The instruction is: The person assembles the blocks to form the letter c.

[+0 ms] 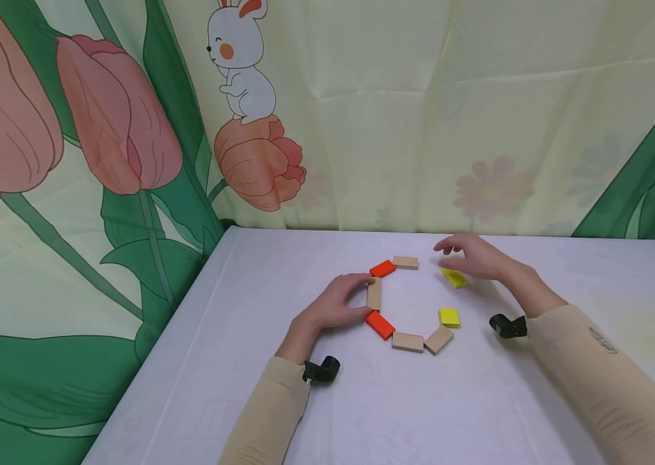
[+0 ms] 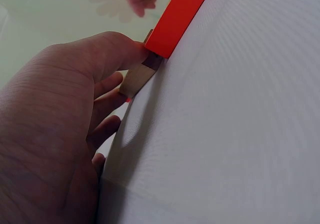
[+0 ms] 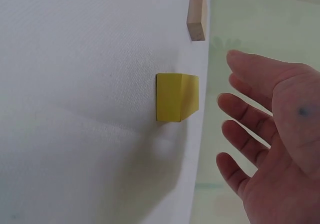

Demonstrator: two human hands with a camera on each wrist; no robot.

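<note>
My left hand (image 1: 336,303) pinches a plain wooden block (image 1: 374,295) at the left of a ring of flat blocks, thumb at its near end and a fingertip at its far end. Red blocks sit at both ends of it, one farther back (image 1: 382,268) and one nearer (image 1: 380,325). In the left wrist view the near red block (image 2: 181,19) partly covers the held wooden block (image 2: 137,79). On the right, my right hand (image 1: 475,257) hovers with loosely bent, parted fingers, holding nothing. Just below it lies a yellow block (image 1: 455,279), seen whole in the right wrist view (image 3: 169,98).
A wooden block (image 1: 405,263) lies beside the far red one. Two more wooden blocks (image 1: 407,341) continue the near side, leading to a second yellow block (image 1: 449,317). White cloth covers the table (image 1: 188,400); a printed curtain (image 1: 385,142) hangs behind its back edge.
</note>
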